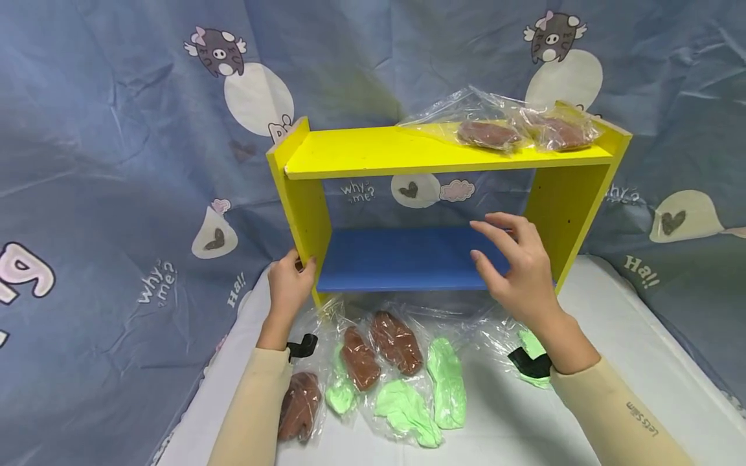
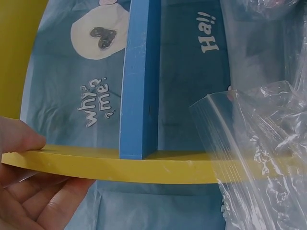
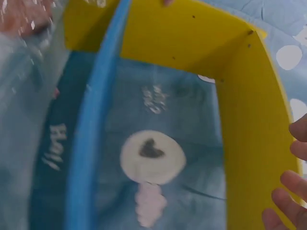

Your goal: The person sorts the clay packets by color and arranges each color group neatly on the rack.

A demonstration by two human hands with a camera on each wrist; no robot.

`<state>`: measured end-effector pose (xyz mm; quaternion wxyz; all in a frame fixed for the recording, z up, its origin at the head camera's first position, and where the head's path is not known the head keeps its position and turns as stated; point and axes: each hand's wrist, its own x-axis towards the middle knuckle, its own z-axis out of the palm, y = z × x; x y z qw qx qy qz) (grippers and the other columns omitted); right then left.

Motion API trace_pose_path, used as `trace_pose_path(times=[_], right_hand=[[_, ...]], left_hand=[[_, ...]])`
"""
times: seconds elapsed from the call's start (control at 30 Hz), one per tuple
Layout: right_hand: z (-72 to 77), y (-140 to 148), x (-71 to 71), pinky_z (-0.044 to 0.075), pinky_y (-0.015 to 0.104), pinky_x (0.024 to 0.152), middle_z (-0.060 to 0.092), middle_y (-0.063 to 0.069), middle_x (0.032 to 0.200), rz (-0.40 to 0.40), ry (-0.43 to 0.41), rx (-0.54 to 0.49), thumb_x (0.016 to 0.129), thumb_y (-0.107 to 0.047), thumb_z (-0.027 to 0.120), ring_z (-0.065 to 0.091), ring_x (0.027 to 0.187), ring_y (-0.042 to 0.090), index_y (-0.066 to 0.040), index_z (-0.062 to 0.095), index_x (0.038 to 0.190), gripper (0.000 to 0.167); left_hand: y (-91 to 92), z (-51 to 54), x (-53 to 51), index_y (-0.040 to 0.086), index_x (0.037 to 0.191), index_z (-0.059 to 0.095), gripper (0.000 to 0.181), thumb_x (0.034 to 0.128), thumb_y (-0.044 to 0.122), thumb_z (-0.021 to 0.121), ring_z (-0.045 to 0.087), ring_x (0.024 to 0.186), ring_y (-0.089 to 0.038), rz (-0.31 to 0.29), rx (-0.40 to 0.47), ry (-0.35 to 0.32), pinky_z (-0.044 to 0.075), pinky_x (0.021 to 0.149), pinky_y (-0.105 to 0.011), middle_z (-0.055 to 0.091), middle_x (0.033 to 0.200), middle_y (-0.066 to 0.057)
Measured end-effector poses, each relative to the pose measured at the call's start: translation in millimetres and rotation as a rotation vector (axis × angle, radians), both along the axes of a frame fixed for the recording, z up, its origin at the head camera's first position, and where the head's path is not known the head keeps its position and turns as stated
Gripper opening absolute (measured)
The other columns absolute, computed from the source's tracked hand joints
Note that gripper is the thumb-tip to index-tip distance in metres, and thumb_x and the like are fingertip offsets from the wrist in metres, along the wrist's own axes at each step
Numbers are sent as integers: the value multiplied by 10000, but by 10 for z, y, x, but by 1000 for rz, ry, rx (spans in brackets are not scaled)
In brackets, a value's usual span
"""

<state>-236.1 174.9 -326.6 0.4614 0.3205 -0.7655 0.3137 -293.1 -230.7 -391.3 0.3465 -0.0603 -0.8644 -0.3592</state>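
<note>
A yellow shelf unit (image 1: pixel 361 152) with a blue lower board (image 1: pixel 402 259) stands upright. The left hand (image 1: pixel 289 285) grips the edge of its left side panel; in the left wrist view the thumb of the left hand (image 2: pixel 38 172) lies on one face of the yellow panel (image 2: pixel 172 170), fingers on the other. In front of the right part of the shelf, the right hand (image 1: pixel 521 272) is raised with fingers spread and slightly bent, holding nothing. Two bagged brown pieces, one at the middle right (image 1: pixel 489 134) and one at the right end (image 1: pixel 562 133), lie on the top board.
On the white table (image 1: pixel 489 427) before the shelf lie several clear bags with brown pieces (image 1: pixel 396 343) and light green pieces (image 1: pixel 447 385). One green piece (image 1: pixel 533 349) lies partly behind the right wrist's black strap. A patterned blue cloth (image 1: pixel 128 162) hangs behind.
</note>
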Motion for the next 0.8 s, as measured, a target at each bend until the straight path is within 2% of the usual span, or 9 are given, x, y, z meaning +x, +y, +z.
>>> trace_pose_path(times=[0.27, 0.43, 0.53, 0.67, 0.8], right_hand=[[-590, -234, 20, 421, 401, 988, 596, 107, 1302, 77, -149, -53, 825, -88, 788, 536, 1217, 296, -139, 695, 1295, 482], [-949, -416, 38, 475, 375, 902, 563, 122, 1340, 118, -250, -24, 839, -100, 804, 529, 1249, 245, -171, 656, 1346, 533], [-1075, -504, 26, 489, 370, 839, 549, 111, 1367, 151, -312, 3, 848, -123, 810, 527, 1255, 216, -157, 639, 1363, 544], [-1196, -591, 31, 504, 408, 893, 538, 65, 1388, 173, -417, 42, 852, -166, 820, 515, 1270, 195, -195, 609, 1395, 584], [-1321, -672, 59, 507, 478, 925, 515, 33, 1407, 161, -526, 115, 860, -226, 818, 516, 1270, 214, -251, 572, 1426, 617]], left_hand=[[1, -3, -2, -37, 1074, 709, 231, 926, 139, 697, 729, 853, -377, 14, -1, 2, 583, 758, -513, 737, 943, -226], [8, 11, 2, -48, 1067, 702, 230, 932, 138, 687, 723, 865, -384, 9, -2, -2, 584, 757, -507, 731, 949, -234], [6, 11, 11, -40, 1065, 706, 227, 931, 142, 689, 724, 874, -381, 18, 12, -8, 581, 778, -502, 731, 953, -230], [6, 6, 9, -35, 1061, 712, 219, 921, 135, 703, 726, 870, -377, 24, 20, -8, 577, 786, -502, 733, 943, -224], [10, 12, -6, -34, 1083, 709, 228, 928, 133, 701, 725, 872, -378, 7, 9, -5, 573, 790, -512, 733, 957, -226]])
